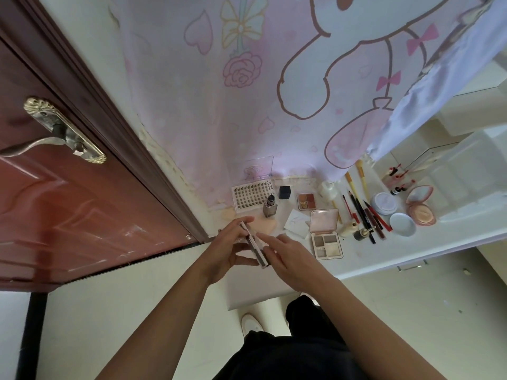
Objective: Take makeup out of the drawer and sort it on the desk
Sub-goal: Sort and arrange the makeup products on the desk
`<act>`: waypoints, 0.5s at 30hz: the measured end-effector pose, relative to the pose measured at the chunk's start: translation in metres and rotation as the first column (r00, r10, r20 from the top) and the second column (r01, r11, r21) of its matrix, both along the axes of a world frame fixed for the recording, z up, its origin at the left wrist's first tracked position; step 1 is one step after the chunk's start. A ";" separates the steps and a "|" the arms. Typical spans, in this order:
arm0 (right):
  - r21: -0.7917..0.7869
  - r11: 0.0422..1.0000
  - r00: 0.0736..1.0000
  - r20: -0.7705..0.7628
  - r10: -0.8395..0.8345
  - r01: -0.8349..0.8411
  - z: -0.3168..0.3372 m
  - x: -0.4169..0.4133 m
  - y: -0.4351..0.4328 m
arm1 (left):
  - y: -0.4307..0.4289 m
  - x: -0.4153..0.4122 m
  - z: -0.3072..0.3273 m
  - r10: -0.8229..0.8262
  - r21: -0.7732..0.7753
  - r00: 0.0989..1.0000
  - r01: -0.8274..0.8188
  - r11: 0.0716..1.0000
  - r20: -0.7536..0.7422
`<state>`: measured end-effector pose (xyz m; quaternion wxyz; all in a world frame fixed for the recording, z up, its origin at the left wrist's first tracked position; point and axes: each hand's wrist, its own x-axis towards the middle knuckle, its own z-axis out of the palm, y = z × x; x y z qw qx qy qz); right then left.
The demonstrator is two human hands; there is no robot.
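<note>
Pink cartoon cloth (192,105) hangs down the wall behind a white desk (439,234), and a red-brown door (68,201) stands at the left.

In the head view, the only one, makeup is already laid out along the desk. From left to right there is a lash sheet (249,194), a small bottle (269,206), a black cube (284,192), a small palette (307,201), an open palette (325,234) with its lid up, a row of pencils (365,215), brushes (356,182), a jar (384,202) and a pink compact (421,207).

The piece now being handled is a thin flat case (256,246). It is held in the air over the desk's near left edge, just this side of the bottle, and is seen edge on. The left hand (230,250) grips it, with fingers curled over the far end and the thumb under the near end. The right hand (288,253) lies with its fingers nearly straight against the case's right face, steadying it. Its thumb is hidden, so I cannot tell whether it also pinches.

The case looks light and stiff, probably hard plastic, with smooth faces that could slip through dry fingers. If it is hinged and holds pressed powder or a mirror, a drop could crack it. The safest hold is probably across the long edges, thumb on one and fingers on the other, which also keeps any lid shut. It should probably be set down flat, not on its edge, in the bare patch near the peach sponge (264,224), clear of the bottle, which looks easy to tip.
</note>
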<state>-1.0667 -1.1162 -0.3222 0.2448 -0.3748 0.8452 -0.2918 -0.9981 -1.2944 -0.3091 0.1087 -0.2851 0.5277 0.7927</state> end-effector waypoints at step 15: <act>-0.054 0.999 0.983 0.181 0.013 -0.003 0.015 -0.010 0.008 | 0.006 -0.011 -0.006 0.143 0.113 0.989 -0.138 0.984 -0.040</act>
